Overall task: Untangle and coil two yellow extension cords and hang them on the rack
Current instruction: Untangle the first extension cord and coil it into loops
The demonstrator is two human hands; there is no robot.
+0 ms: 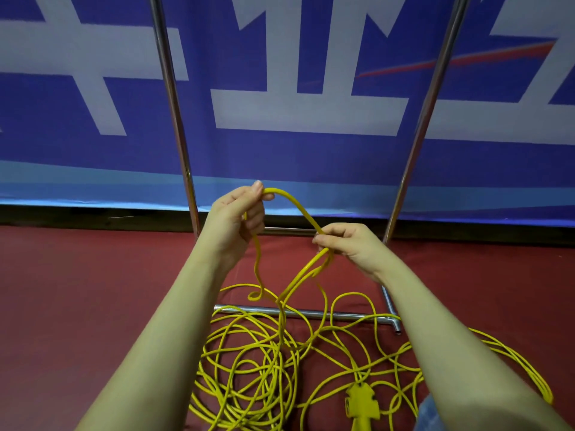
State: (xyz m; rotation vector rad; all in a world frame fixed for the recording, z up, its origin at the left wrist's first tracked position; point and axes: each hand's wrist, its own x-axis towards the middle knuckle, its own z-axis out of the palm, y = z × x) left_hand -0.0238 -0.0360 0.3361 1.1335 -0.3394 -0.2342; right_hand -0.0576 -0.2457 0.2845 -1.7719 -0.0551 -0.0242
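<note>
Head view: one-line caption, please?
Both hands lift a yellow cord loop above the floor tangle, before the rack.

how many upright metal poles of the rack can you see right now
2: one shiny metal upright pole behind the left hand, the other shiny metal upright pole above the right hand. More may lie outside the view.

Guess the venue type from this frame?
Probably an indoor event or sports hall, though that's a guess: a large blue printed banner as backdrop, dark red floor covering, and a bare metal rack standing before it, with yellow extension cords tangled on the floor.
</note>
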